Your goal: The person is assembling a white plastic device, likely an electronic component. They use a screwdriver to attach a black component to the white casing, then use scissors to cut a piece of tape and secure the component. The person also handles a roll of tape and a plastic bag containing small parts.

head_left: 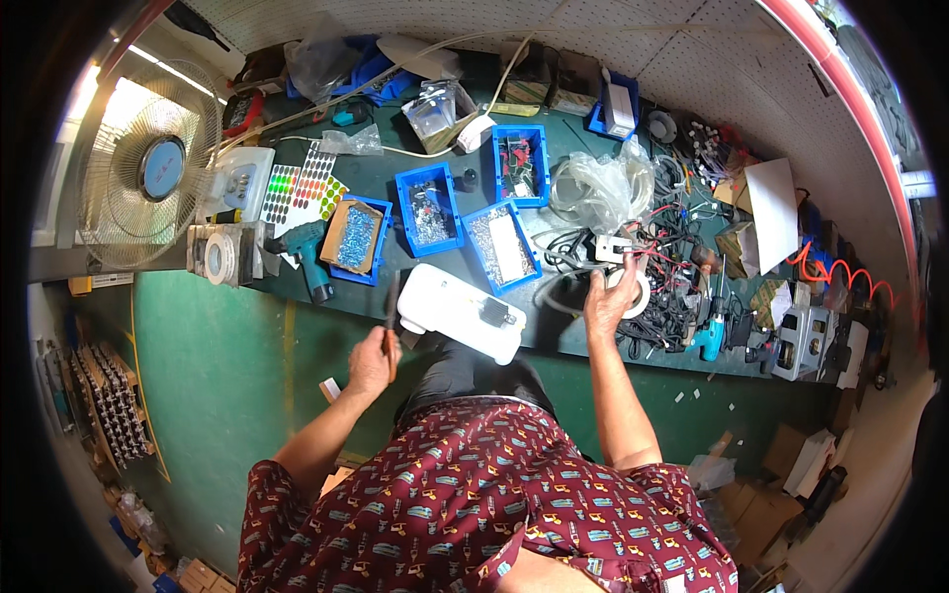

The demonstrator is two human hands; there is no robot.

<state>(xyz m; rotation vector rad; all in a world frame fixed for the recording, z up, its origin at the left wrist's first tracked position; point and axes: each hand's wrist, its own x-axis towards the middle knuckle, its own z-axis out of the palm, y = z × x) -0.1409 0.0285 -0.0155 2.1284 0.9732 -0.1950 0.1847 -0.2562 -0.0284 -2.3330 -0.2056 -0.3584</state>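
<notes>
My left hand [372, 364] is closed around the wooden handle of a screwdriver [392, 318] whose dark shaft points up beside a white plastic housing [457, 310] lying at the front edge of the green workbench [474, 158]. My right hand [610, 302] is raised over the bench to the right of the housing and grips a small white part with red wires [623, 250] next to a roll of white tape [641, 293].
Several blue bins [427, 206] of screws and small parts stand behind the housing. A tangle of black cables [662, 296] and tools lies to the right. A cordless drill [306, 255], sticker sheets and a white fan [148, 173] are on the left.
</notes>
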